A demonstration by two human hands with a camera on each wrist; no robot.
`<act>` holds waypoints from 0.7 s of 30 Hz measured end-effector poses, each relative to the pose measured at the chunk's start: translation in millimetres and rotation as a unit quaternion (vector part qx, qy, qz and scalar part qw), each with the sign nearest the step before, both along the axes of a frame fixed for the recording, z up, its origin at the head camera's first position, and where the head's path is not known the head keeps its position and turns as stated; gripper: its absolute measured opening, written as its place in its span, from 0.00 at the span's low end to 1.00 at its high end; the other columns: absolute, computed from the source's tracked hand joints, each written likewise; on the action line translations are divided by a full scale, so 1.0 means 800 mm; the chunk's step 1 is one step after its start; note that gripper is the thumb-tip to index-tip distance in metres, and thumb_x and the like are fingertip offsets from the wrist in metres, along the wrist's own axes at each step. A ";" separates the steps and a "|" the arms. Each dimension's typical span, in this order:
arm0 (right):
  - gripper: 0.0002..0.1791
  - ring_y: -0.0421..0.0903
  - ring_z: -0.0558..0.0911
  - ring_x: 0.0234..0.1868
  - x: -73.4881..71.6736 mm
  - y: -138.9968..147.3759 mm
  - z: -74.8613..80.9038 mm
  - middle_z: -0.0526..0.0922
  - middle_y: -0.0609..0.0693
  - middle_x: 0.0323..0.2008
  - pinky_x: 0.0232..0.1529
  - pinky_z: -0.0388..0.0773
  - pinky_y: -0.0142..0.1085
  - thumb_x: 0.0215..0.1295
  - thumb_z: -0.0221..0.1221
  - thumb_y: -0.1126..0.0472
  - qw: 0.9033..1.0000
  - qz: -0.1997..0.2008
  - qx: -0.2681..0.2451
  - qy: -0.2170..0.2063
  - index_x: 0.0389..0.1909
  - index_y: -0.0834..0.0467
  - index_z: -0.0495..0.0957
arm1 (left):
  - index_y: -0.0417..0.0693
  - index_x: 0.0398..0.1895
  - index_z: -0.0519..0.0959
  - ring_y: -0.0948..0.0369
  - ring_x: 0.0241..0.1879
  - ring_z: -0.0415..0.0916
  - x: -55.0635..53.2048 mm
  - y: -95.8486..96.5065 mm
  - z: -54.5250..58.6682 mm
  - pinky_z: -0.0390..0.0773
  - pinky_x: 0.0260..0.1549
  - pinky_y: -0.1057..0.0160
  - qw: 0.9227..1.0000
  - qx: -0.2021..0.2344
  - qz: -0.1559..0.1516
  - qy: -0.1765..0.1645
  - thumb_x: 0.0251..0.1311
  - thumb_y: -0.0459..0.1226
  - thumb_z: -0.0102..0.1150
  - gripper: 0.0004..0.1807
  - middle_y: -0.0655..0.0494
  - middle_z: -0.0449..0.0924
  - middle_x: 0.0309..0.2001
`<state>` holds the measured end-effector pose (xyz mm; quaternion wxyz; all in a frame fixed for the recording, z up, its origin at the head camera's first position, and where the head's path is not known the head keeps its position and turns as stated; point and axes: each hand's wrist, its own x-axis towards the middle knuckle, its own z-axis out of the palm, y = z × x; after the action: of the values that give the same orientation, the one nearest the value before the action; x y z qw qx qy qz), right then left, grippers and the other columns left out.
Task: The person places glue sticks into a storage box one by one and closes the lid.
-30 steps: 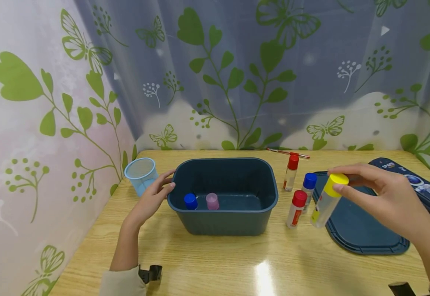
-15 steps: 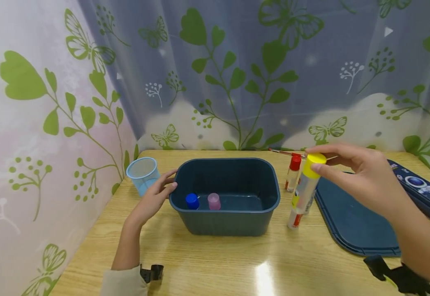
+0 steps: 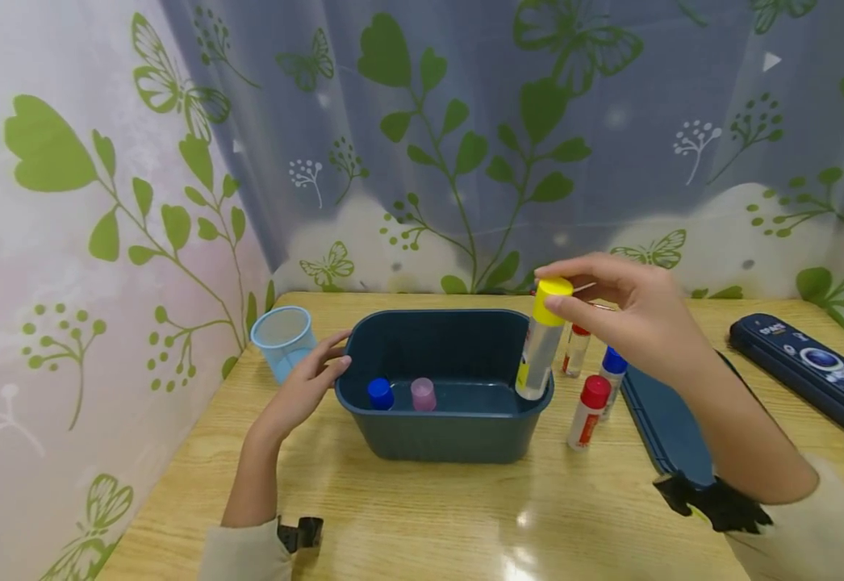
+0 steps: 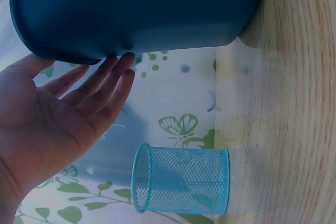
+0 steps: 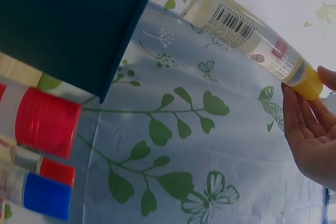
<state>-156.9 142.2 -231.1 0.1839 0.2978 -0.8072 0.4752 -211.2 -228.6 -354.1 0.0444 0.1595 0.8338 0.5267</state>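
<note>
My right hand (image 3: 628,315) pinches a glue stick (image 3: 538,359) by its yellow cap between thumb and fingers. The clear tube hangs slightly tilted, its lower end overlapping the right rim of the dark blue bin (image 3: 444,440) in the head view. In the right wrist view the glue stick (image 5: 244,32) shows a barcode label and stands above the bin's rim. My left hand (image 3: 294,399) touches the bin's left end, fingers fairly straight along its outer wall in the left wrist view. Inside the bin are a blue-capped item (image 3: 380,394) and a pink-capped one (image 3: 424,394).
Right of the bin stand a red-capped glue stick (image 3: 587,413), a blue-capped one (image 3: 612,379) and another red-capped one (image 3: 576,353). A dark lid (image 3: 665,420) lies partly under my right arm, beside a pencil case (image 3: 814,371). A light-blue mesh cup (image 4: 181,179) stands left.
My right hand has carried the yellow-capped glue stick leftward and up, from above the lid to the bin's right rim. My left hand has stayed at the bin.
</note>
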 end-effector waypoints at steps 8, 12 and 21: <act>0.15 0.42 0.79 0.38 -0.022 -0.026 -0.011 0.80 0.47 0.41 0.38 0.76 0.32 0.60 0.61 0.65 0.999 0.026 0.009 -0.027 0.48 0.59 0.79 | 0.52 0.70 0.55 0.47 0.59 0.62 0.001 0.000 0.001 0.66 0.52 0.47 1.000 0.004 -0.002 0.000 0.69 0.48 0.43 0.28 0.40 0.60 0.63; 0.15 0.42 0.79 0.40 -0.030 -0.037 -0.021 0.79 0.48 0.43 0.39 0.76 0.35 0.60 0.61 0.64 0.998 0.034 0.014 -0.041 0.48 0.59 0.79 | 0.52 0.70 0.55 0.47 0.58 0.63 0.001 0.000 0.000 0.66 0.52 0.47 1.000 0.004 -0.002 0.001 0.69 0.48 0.43 0.29 0.40 0.60 0.63; 0.16 0.43 0.78 0.39 -0.043 -0.050 -0.055 0.79 0.48 0.43 0.39 0.76 0.37 0.60 0.62 0.59 0.995 0.028 0.034 -0.090 0.49 0.56 0.78 | 0.52 0.69 0.56 0.48 0.57 0.64 0.000 0.000 -0.001 0.67 0.51 0.48 1.000 0.002 0.003 0.002 0.68 0.49 0.43 0.29 0.40 0.61 0.62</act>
<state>-191.6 102.2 -275.5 0.0867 0.2818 -0.8279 0.4770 -211.1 -228.8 -354.5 0.0405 0.1584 0.8333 0.5280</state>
